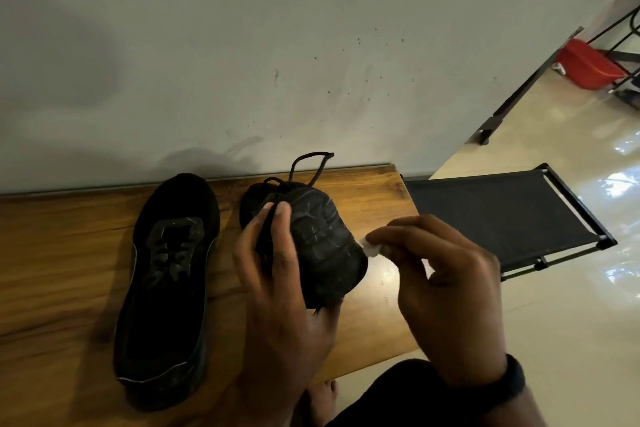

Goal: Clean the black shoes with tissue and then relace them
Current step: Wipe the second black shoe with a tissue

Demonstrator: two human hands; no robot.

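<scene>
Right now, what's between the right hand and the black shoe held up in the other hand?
A small white wad of tissue, pinched by the right hand, sits at the sole edge of the held shoe. The head view shows it.

One black shoe [166, 305] on wooden bench [52, 270]

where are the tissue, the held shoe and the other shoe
tissue [370, 248]: head view, middle of the white wad
held shoe [322, 239]: head view, its sole
other shoe [187, 199]: head view, its toe

Most of the tissue [370, 249] hides behind the right hand [446, 295], and the left hand [277, 288] covers one side of the held shoe [322, 243]
</scene>
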